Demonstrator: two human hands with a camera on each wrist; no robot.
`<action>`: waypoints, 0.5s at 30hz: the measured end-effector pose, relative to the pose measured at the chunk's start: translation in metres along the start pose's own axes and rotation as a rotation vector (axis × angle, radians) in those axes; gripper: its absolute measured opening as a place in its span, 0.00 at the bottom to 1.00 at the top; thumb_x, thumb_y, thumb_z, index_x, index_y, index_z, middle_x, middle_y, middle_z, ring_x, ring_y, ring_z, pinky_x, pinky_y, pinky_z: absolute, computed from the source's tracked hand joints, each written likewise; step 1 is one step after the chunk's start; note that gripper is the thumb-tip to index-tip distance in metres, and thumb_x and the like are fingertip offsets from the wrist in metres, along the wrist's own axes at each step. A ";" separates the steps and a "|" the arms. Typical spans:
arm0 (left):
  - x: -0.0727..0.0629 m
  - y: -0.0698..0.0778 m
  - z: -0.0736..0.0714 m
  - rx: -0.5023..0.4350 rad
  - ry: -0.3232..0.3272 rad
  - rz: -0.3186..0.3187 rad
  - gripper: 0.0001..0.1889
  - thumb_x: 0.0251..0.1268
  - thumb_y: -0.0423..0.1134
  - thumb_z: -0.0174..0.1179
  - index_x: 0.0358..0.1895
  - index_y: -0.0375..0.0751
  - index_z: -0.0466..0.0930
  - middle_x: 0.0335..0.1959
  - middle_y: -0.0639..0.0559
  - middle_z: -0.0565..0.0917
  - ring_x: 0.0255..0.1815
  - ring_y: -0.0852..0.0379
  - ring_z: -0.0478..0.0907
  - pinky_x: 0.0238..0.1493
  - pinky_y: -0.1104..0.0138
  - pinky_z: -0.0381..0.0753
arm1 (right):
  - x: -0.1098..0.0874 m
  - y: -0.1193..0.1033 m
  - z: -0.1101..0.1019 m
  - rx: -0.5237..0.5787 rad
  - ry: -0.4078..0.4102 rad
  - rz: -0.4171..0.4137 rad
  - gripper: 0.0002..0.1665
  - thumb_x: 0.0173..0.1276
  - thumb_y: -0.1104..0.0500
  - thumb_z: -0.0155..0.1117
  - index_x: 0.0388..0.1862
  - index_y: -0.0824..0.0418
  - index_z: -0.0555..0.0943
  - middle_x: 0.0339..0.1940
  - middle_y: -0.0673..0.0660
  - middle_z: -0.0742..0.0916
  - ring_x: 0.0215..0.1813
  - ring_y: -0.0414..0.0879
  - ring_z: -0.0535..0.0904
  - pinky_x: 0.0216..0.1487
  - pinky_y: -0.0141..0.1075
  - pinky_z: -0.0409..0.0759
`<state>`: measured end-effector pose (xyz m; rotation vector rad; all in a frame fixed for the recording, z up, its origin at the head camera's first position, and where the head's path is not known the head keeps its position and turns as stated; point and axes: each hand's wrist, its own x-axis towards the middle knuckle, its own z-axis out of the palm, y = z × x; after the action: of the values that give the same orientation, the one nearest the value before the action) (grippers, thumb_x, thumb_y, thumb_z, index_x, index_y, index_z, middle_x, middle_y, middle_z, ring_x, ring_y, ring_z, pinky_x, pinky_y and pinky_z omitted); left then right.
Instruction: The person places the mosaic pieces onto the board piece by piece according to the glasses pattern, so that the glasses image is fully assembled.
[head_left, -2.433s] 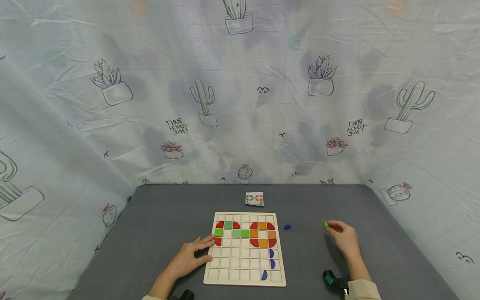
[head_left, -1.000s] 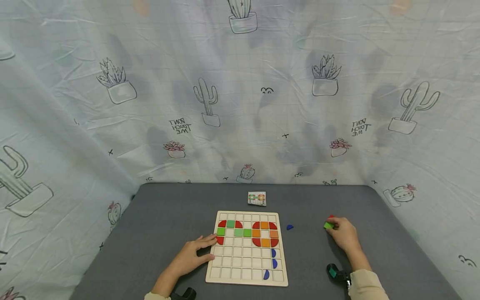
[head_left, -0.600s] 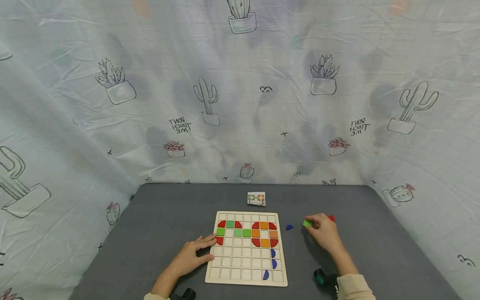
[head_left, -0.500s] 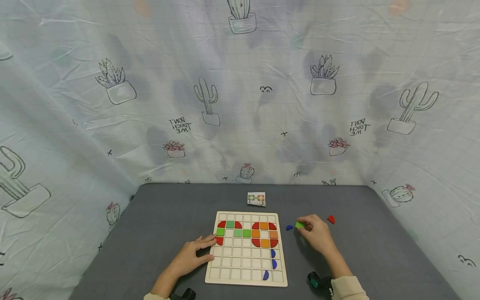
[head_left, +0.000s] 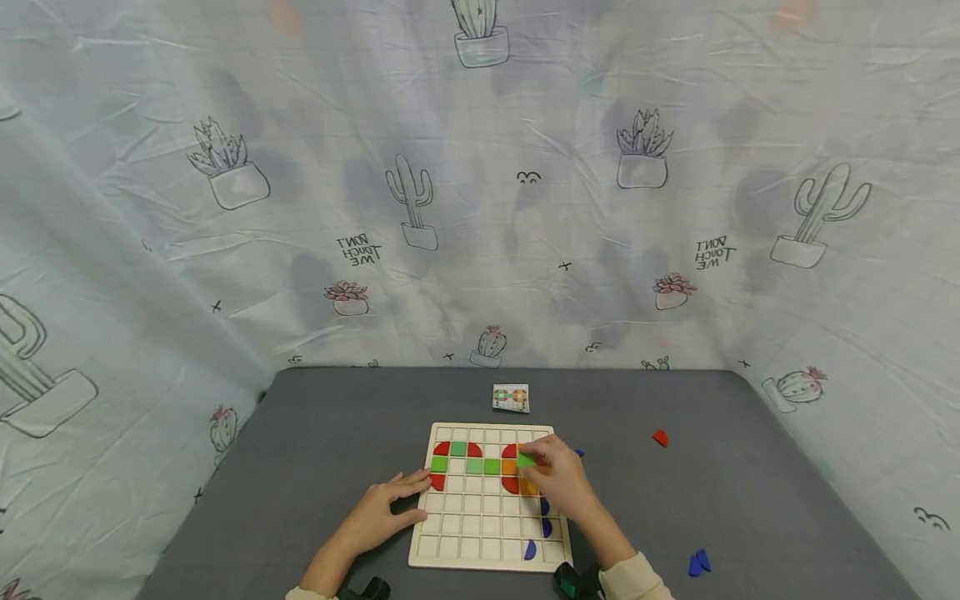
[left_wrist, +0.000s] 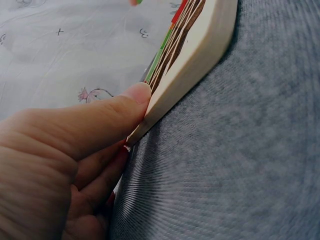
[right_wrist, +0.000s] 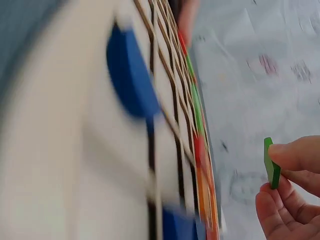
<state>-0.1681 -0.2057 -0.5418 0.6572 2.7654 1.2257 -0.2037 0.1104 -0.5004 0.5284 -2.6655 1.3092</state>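
Note:
A wooden grid board (head_left: 472, 569) lies on the table, partly filled with red, green and orange tiles. My left hand (head_left: 381, 510) rests at its left edge, fingers fairly straight; in the left wrist view the thumb (left_wrist: 117, 112) touches the board's side. My right hand (head_left: 564, 479) pinches a green square tile (head_left: 526, 460) between thumb and fingers, over the board's upper right. That hand hides some tiles of the orange-and-red ring. The right wrist view shows the green tile (right_wrist: 271, 164) held on edge, apart from the board.
Several blue half-round tiles, one of them low on the board (head_left: 530, 550), lie on its right side. A red tile (head_left: 661, 438) and two blue pieces (head_left: 699, 563) lie on the grey table to the right. Behind the board is a pattern card (head_left: 511, 398).
My right hand has picked up the green tile at the right and carried it left over the board. The red tile there is uncovered. My left hand has stayed in place.

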 end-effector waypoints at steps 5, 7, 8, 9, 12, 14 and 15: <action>-0.001 0.000 -0.001 0.003 0.011 0.011 0.29 0.58 0.54 0.63 0.61 0.42 0.77 0.65 0.48 0.73 0.66 0.43 0.69 0.68 0.43 0.60 | 0.007 -0.019 0.023 0.022 -0.074 -0.080 0.15 0.61 0.65 0.67 0.47 0.63 0.83 0.43 0.53 0.80 0.45 0.50 0.80 0.47 0.39 0.85; -0.001 0.000 -0.001 0.003 0.015 0.014 0.29 0.58 0.54 0.63 0.60 0.41 0.77 0.65 0.48 0.73 0.66 0.43 0.69 0.69 0.44 0.60 | 0.010 -0.026 0.032 0.013 -0.092 -0.094 0.15 0.60 0.65 0.67 0.47 0.63 0.84 0.43 0.54 0.80 0.44 0.50 0.80 0.46 0.39 0.85; -0.001 0.000 -0.001 0.003 0.015 0.015 0.29 0.58 0.54 0.63 0.60 0.41 0.78 0.65 0.48 0.73 0.66 0.43 0.69 0.68 0.43 0.61 | 0.012 -0.030 0.036 0.006 -0.100 -0.096 0.15 0.60 0.65 0.67 0.47 0.63 0.84 0.43 0.54 0.80 0.44 0.50 0.80 0.45 0.38 0.85; -0.001 0.000 -0.001 0.005 0.015 0.014 0.29 0.58 0.54 0.63 0.60 0.41 0.78 0.65 0.48 0.73 0.66 0.43 0.69 0.68 0.43 0.61 | 0.013 -0.033 0.040 0.000 -0.110 -0.096 0.15 0.60 0.64 0.67 0.47 0.63 0.84 0.43 0.55 0.80 0.43 0.50 0.79 0.44 0.37 0.85; -0.001 0.001 -0.001 0.009 0.012 0.013 0.29 0.58 0.54 0.62 0.60 0.41 0.77 0.65 0.48 0.74 0.66 0.43 0.70 0.68 0.43 0.61 | 0.017 -0.040 0.052 -0.016 -0.137 -0.087 0.15 0.61 0.64 0.67 0.47 0.62 0.84 0.44 0.55 0.80 0.42 0.48 0.78 0.41 0.34 0.83; -0.001 0.001 -0.001 0.014 0.012 0.014 0.29 0.58 0.54 0.62 0.60 0.41 0.77 0.65 0.48 0.74 0.65 0.43 0.70 0.68 0.43 0.62 | 0.018 -0.043 0.060 -0.033 -0.152 -0.087 0.15 0.60 0.64 0.67 0.47 0.62 0.84 0.43 0.55 0.80 0.42 0.47 0.78 0.41 0.32 0.82; -0.001 0.001 -0.001 0.014 0.011 0.016 0.29 0.59 0.54 0.62 0.60 0.41 0.77 0.65 0.48 0.74 0.65 0.43 0.70 0.68 0.43 0.62 | 0.019 -0.044 0.063 -0.042 -0.160 -0.088 0.15 0.60 0.64 0.67 0.47 0.62 0.84 0.43 0.54 0.81 0.42 0.46 0.78 0.41 0.33 0.82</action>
<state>-0.1673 -0.2064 -0.5404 0.6772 2.7857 1.2179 -0.2029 0.0309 -0.5013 0.7654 -2.7537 1.2324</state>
